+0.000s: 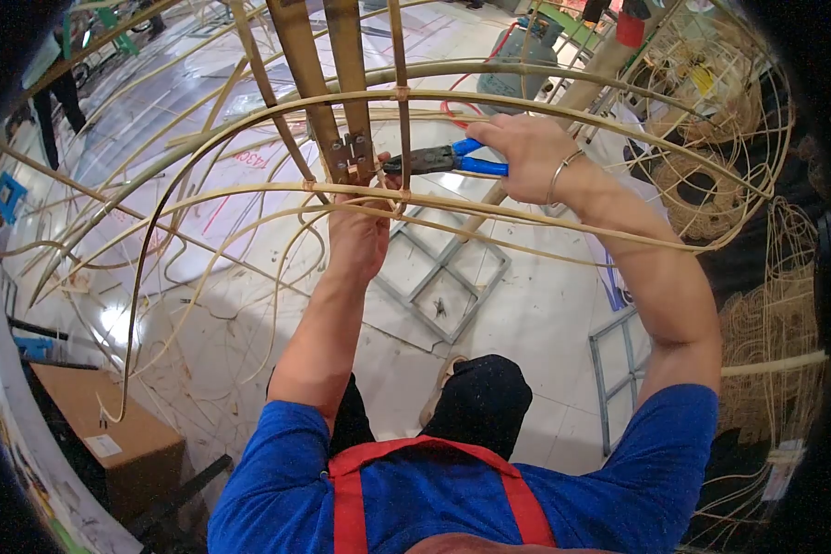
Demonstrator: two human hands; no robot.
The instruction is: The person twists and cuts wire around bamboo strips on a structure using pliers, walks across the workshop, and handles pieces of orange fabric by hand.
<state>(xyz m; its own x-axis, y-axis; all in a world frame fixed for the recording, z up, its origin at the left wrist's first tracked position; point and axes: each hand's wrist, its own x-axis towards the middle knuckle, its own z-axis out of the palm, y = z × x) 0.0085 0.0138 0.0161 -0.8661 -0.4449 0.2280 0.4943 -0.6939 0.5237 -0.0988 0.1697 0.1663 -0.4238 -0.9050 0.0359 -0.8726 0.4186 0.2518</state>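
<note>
My right hand point(531, 155) is closed around the blue handles of a pair of pliers point(434, 160). Their dark jaws point left, at a binding beside a thin upright bamboo strip point(403, 111). Just below the jaws, my left hand point(358, 238) is closed on the bent bamboo strips point(462, 198) of a curved frame, its fingers partly hidden behind them. A metal hinge point(350, 150) sits on two flat wooden slats point(307, 65) above my left hand. What the jaws grip, if anything, is too small to tell.
Long curved bamboo strips point(554, 99) arch across in front of me. Grey metal lattice frames point(443, 277) lie on the floor. Coiled rattan-like pieces point(702, 189) are at the right, a cardboard box point(111, 429) at lower left, a grey gas cylinder point(523, 60) at the back.
</note>
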